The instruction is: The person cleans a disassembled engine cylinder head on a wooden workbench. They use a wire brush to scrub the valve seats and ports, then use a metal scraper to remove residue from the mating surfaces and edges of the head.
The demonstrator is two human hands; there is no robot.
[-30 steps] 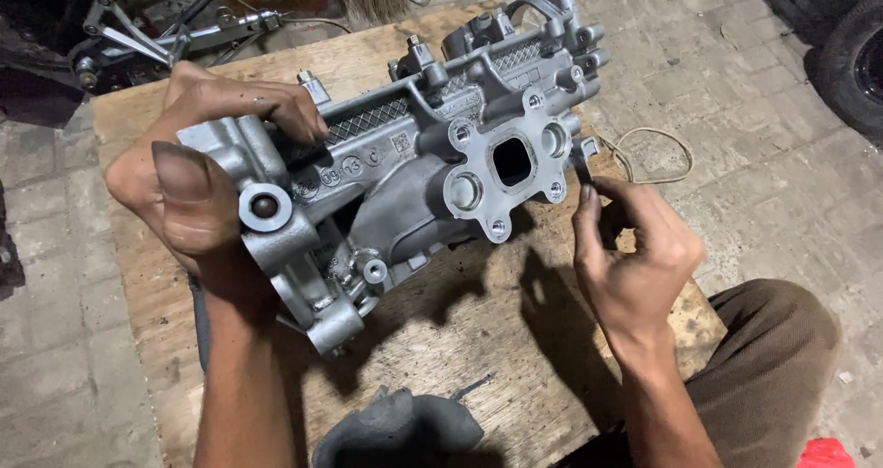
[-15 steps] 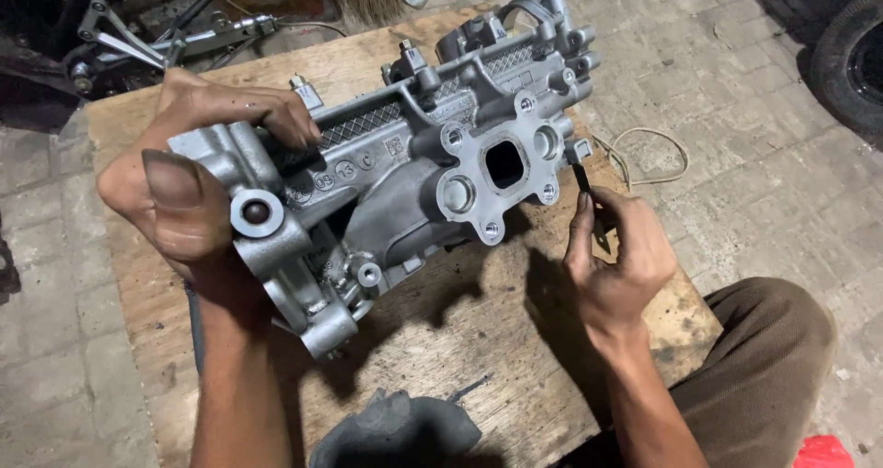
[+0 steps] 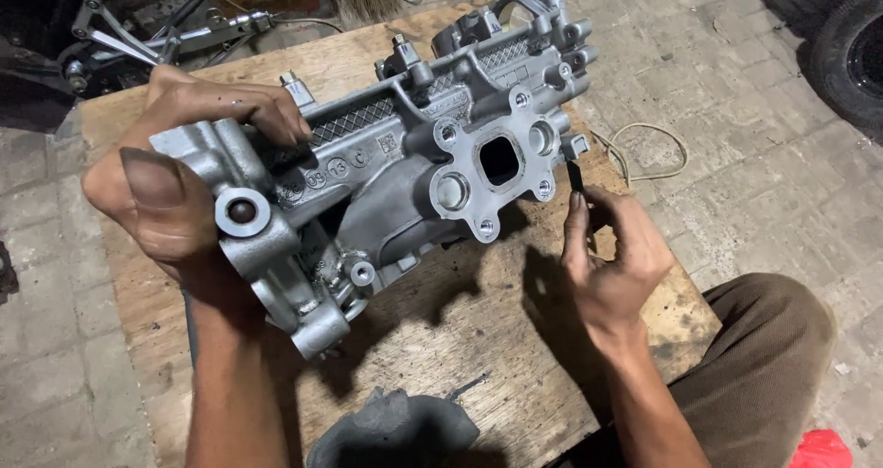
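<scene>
Both arms are bare from the wrist up to where they leave the picture; no sleeve, glove, watch or ring shows on either one. The left hand [image 3: 175, 201] looks grimy, with dark smudges across its palm and thumb. The right hand [image 3: 612, 256] has the same dull, dirty marks along its fingers and knuckles. Below and to the right of the right hand, a bent knee is covered by trousers [image 3: 763, 367] of plain olive-brown cloth, loosely creased, with no pattern or pocket in view.
</scene>
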